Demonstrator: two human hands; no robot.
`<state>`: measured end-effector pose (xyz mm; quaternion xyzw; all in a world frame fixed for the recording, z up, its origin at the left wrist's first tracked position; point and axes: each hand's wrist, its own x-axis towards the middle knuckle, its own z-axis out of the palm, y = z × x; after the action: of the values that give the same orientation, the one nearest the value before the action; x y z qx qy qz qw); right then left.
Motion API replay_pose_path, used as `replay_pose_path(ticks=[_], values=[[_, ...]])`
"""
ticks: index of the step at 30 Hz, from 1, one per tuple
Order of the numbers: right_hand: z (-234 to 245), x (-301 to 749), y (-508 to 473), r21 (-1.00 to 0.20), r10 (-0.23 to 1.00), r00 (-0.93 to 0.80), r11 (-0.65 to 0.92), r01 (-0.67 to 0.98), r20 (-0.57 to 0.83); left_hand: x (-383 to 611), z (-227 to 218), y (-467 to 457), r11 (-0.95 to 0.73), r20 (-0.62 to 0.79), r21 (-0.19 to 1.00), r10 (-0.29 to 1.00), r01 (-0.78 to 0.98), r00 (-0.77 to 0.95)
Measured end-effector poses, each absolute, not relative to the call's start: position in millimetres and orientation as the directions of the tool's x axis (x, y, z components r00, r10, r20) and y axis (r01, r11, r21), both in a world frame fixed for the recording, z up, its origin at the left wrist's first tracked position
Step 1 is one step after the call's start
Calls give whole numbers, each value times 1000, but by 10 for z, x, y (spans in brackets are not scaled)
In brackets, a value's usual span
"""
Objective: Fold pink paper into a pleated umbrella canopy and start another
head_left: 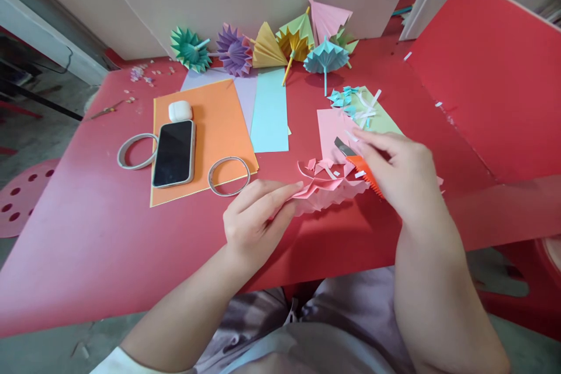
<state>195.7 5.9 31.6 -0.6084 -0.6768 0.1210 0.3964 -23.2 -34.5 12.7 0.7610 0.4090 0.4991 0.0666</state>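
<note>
A red table [87,234] spreads across the scene, with a red panel [495,82] slanting up at its far right. An orange sheet [214,123] lies flat on the left half, and folded paper umbrellas [326,58] line the far edge. The person's left hand [258,219] is at the near middle, its thumb and fingers closed on the left end of a pink pleated paper [324,198]. That paper lies directly between the two hands, its long axis running left to right and its folds fanned out; the left hand has contact with it, while its free right end points toward the right hand [401,172] and sits just to the near left of it. A black-screened phone [174,153] rests on the orange sheet's left side, with one tape roll [121,156] at its left and another tape roll [229,193] at the sheet's near right corner. An orange-handled cutter [365,172] lies under the right hand, blade toward the far left; whether the palm grips it cannot be told. Pink scraps [326,165] gather along the paper's far edge. Smallest, a white strip [352,136] shows at the right hand's fingertips, which are drawn together and seem to pinch it.
</note>
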Motion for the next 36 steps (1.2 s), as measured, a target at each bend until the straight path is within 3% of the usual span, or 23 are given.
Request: replay_pose_path(ticks=[4,8,10,13,36], values=[[289,1959,42,-496,922,-4,211,842,386,-227,144,-343,-661,711,505,683,555,166],[500,1875,-81,-521,774,58,366,772,630,-217,147,-343,-676,718,515,676,528,165],[611,1835,-148,-465,666,-111,621,631,738,-211,150,-345,-675,717,521,678,522,160],[681,1784,-202,-424,637,-327,736,527,698,-201,165,-346,-671,715,527,682,522,155],[592,1566,-227,-336,667,-298,649,682,683,-190,233,-340,-675,687,586,707,448,166]])
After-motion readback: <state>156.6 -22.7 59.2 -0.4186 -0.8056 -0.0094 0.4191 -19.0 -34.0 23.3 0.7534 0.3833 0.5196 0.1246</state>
